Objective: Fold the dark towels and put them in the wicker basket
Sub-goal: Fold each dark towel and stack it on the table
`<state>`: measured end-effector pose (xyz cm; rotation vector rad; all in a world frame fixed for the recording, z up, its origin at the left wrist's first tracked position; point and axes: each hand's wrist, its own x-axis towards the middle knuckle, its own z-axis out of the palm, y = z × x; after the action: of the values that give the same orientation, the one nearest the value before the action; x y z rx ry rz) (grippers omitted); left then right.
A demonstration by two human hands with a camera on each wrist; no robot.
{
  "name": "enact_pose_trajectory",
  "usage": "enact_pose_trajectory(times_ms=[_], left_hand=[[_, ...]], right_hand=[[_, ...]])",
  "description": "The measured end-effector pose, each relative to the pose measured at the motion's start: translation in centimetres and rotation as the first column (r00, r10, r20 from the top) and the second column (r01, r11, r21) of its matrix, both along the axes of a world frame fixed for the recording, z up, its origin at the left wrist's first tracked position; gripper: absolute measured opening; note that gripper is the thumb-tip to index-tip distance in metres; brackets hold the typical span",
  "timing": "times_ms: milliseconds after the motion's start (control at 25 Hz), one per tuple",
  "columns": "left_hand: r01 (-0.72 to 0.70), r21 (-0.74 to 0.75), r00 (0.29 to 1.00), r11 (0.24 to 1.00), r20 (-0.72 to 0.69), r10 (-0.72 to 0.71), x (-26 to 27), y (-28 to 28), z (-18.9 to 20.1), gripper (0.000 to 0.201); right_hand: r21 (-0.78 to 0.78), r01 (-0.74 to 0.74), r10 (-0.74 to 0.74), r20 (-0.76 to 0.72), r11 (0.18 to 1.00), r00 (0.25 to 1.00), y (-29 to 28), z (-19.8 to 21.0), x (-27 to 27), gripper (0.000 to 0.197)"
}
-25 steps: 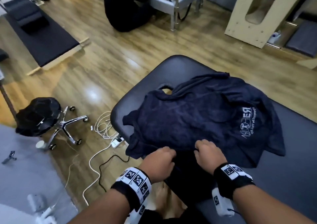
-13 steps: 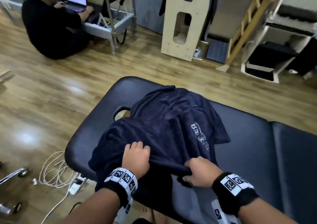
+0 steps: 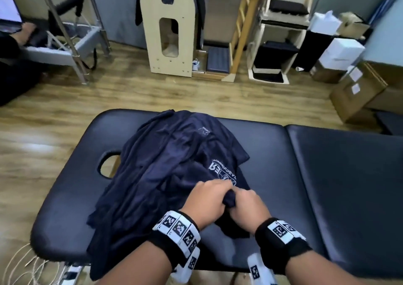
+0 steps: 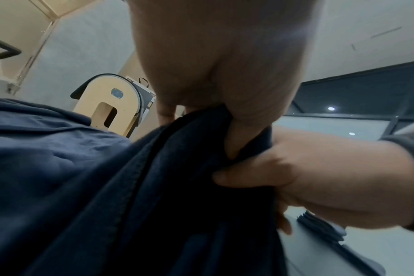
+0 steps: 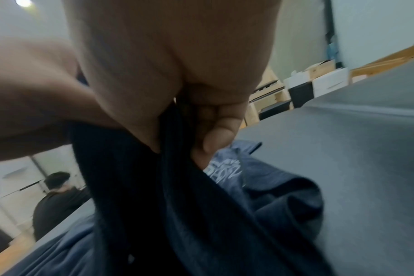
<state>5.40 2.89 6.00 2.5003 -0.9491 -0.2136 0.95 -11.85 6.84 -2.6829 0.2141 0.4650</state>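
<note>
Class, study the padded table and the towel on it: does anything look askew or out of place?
Yes. The dark towel lies bunched and unfolded, its near-left part drooping over the padded table edge.

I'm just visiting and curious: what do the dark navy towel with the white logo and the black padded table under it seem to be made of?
The dark navy towel looks like soft, matte woven cloth, perhaps cotton: it drapes and bunches into folds where the left hand and right hand grip it. The black padded table looks like smooth vinyl or leatherette over foam: it has a faint sheen, rounded edges and a seam.
</note>
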Motion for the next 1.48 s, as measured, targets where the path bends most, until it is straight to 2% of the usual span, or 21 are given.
enact_pose_trajectory(times_ms=[80, 200, 360, 480, 600, 720, 880, 960, 1040, 1160, 1280, 1360, 1480], left_hand=[[-0.001, 0.118, 0.996, 0.993, 0.084, -0.009, 0.1, -1.1, -0.1, 0.032], [-0.064, 0.296, 0.995, 0.953, 0.092, 0.038, 0.3, -2.8, -0.5, 0.032], [-0.110, 0.361, 0.994, 0.926, 0.032, 0.105, 0.3, -7.4, -0.6, 0.030], [-0.139, 0.414, 0.989, 0.900, 0.015, 0.146, -0.6, -13.7, 0.0, 0.028], [-0.141, 0.441, 0.988, 0.886, 0.001, 0.156, -2.1, -21.0, 1.2, 0.027], [-0.070, 0.394, 0.996, 0.916, -0.025, 0.087, -4.0, -27.5, 2.9, 0.027], [0.053, 0.351, 0.998, 0.935, -0.037, -0.043, -6.3, -34.8, 4.9, 0.024], [0.134, 0.335, 0.991, 0.933, -0.034, -0.130, -6.3, -37.2, 5.3, 0.026], [0.191, 0.305, 0.981, 0.933, -0.025, -0.192, -6.0, -38.6, 5.2, 0.027], [0.140, 0.229, 0.990, 0.963, -0.052, -0.131, -4.3, -40.4, 4.4, 0.024], [0.141, 0.175, 0.975, 0.974, -0.195, -0.107, -3.0, -42.0, 2.1, 0.008], [0.152, 0.101, 0.966, 0.983, -0.225, -0.127, -2.7, -43.1, 1.1, 0.018], [0.224, 0.026, 0.953, 0.974, -0.216, -0.213, -3.8, -46.2, 0.7, 0.017]], right_hand=[[-0.102, 0.029, -0.027, 0.019, 0.994, 0.999, -2.7, 0.6, -0.5, 0.027], [-0.180, 0.086, -0.081, 0.034, 0.980, 0.996, -8.1, 1.3, -1.7, 0.024], [-0.102, 0.279, -0.273, 0.067, 0.955, 0.960, -15.6, 0.5, -4.2, 0.027], [-0.054, 0.355, -0.351, 0.074, 0.933, 0.933, -23.0, -0.3, -7.0, 0.037], [-0.004, 0.467, -0.465, 0.090, 0.884, 0.881, -32.4, -0.5, -9.7, 0.032], [0.031, 0.487, -0.487, 0.120, 0.873, 0.865, -38.3, -0.8, -11.6, 0.032], [0.173, 0.176, -0.215, 0.235, 0.969, 0.948, -37.9, -0.4, -12.4, 0.064], [0.201, 0.037, -0.087, 0.243, 0.979, 0.966, -37.0, -0.1, -11.5, 0.059], [0.249, 0.085, -0.146, 0.236, 0.965, 0.961, -36.9, 0.5, -10.7, 0.039], [0.195, 0.254, -0.288, 0.177, 0.948, 0.941, -40.3, 1.7, -10.4, 0.022], [0.139, 0.347, -0.367, 0.172, 0.928, 0.914, -43.9, 3.0, -11.1, 0.018], [0.144, 0.407, -0.428, 0.173, 0.902, 0.887, -46.0, 3.7, -11.8, 0.017], [0.191, 0.458, -0.484, 0.119, 0.868, 0.867, -48.3, 3.4, -12.5, 0.019]])
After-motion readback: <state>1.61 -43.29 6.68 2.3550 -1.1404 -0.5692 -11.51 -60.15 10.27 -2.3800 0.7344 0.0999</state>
